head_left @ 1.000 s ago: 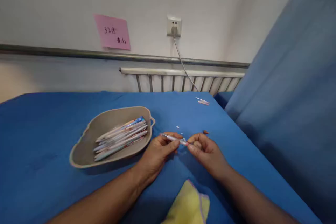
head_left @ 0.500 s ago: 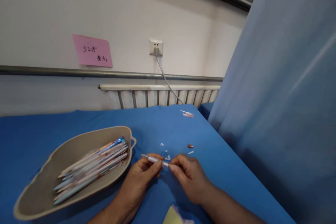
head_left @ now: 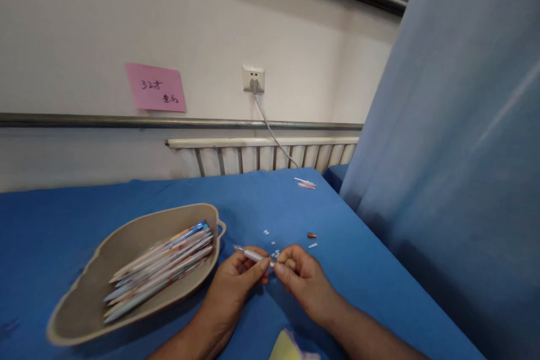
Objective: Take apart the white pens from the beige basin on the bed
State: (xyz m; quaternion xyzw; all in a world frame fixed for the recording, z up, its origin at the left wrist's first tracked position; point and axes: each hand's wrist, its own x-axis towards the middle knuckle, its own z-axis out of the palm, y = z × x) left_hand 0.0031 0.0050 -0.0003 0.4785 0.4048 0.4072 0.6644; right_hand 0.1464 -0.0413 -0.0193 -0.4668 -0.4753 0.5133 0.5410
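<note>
A slim whitish pen slants between my hands over the blue cloth, its tip pointing to the upper left. My left hand is closed round the barrel, thumb on top. The thumb and fingertips of my right hand pinch together at the pen's other end, which they mostly hide. Just beyond my fingers lie several small white pieces. A small brown piece and a short pale strip rest past my right hand.
Left of my hands, a beige basin holds several pens. Thin sticks or tubes lie near the far right corner of the blue-covered table. Yellow paper or cloth is at the near edge. A blue curtain hangs right.
The view has shifted slightly, so everything sits a little further right. Less of the pen shows between my hands, whose fingertips are closer together.
</note>
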